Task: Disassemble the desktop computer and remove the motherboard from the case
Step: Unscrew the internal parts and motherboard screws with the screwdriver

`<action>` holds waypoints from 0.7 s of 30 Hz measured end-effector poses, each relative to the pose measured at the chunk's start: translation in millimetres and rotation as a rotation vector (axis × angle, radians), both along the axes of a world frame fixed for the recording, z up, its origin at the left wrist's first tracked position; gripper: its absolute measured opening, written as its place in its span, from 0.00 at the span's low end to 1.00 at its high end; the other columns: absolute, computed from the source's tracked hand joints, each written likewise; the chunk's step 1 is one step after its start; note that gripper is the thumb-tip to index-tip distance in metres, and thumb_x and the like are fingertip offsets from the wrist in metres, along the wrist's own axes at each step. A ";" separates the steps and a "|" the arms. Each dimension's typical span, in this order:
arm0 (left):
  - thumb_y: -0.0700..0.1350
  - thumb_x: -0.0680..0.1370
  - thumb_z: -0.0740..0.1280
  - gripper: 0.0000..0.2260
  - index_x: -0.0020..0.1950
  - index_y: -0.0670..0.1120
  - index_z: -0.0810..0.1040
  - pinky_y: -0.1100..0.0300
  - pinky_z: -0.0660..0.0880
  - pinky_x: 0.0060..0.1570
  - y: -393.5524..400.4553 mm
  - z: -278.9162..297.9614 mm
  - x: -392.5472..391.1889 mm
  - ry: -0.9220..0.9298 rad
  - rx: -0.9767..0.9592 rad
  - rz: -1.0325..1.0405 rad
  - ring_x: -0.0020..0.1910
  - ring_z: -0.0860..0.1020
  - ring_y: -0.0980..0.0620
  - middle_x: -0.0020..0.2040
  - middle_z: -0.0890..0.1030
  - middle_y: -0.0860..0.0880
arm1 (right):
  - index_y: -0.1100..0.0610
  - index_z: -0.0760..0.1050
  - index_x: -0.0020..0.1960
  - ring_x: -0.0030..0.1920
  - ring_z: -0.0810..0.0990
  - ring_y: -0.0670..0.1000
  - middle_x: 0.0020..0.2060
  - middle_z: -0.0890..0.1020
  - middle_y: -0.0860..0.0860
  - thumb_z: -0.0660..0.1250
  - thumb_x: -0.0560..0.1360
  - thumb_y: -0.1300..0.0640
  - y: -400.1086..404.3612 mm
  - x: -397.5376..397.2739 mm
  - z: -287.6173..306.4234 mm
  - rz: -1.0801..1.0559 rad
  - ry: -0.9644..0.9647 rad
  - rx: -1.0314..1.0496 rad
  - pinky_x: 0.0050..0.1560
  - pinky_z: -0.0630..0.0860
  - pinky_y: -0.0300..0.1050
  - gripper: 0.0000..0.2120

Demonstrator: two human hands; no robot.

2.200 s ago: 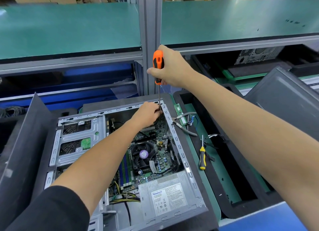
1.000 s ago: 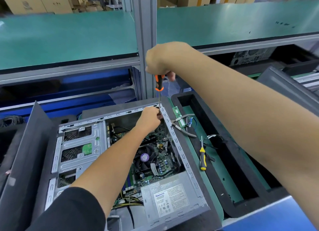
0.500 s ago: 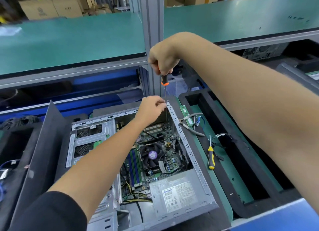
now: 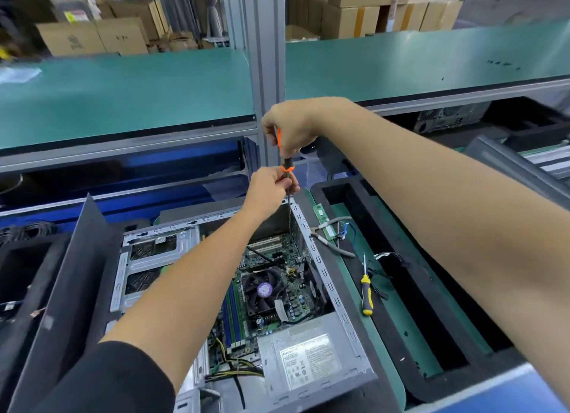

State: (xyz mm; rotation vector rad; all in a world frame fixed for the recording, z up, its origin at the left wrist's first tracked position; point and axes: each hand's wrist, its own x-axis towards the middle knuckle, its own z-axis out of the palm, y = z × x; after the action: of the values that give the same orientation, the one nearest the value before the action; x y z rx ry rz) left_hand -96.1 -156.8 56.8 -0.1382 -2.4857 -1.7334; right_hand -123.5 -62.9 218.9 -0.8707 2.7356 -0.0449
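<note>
Right hand (image 4: 293, 128) wrapped around the orange screwdriver (image 4: 286, 162) handle; left hand (image 4: 268, 190) pinching its shaft just below, tip down at the far corner of the motherboard (image 4: 277, 277). Side panel already off the case (image 4: 327, 277). Board not yet out, seated inside with fan, memory and cables attached. Power supply (image 4: 308, 360) in place too. Judged early: unscrewing under way, unplugging and lifting left.
</note>
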 end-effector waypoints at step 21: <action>0.36 0.75 0.67 0.07 0.41 0.32 0.76 0.75 0.70 0.32 1.3 0.0 -8.4 0.054 -0.228 0.156 0.31 0.78 0.64 0.35 0.82 0.46 | 0.61 0.70 0.43 0.28 0.84 0.54 0.38 0.79 0.56 0.61 0.79 0.42 -2.7 -5.3 -3.8 -0.171 -0.008 -0.126 0.31 0.77 0.43 0.21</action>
State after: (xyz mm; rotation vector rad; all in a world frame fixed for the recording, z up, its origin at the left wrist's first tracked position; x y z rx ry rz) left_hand -104.5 -155.4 56.8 -0.0093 -2.5709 -1.3671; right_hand -128.8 -65.6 215.2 -0.6627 2.8181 -0.2555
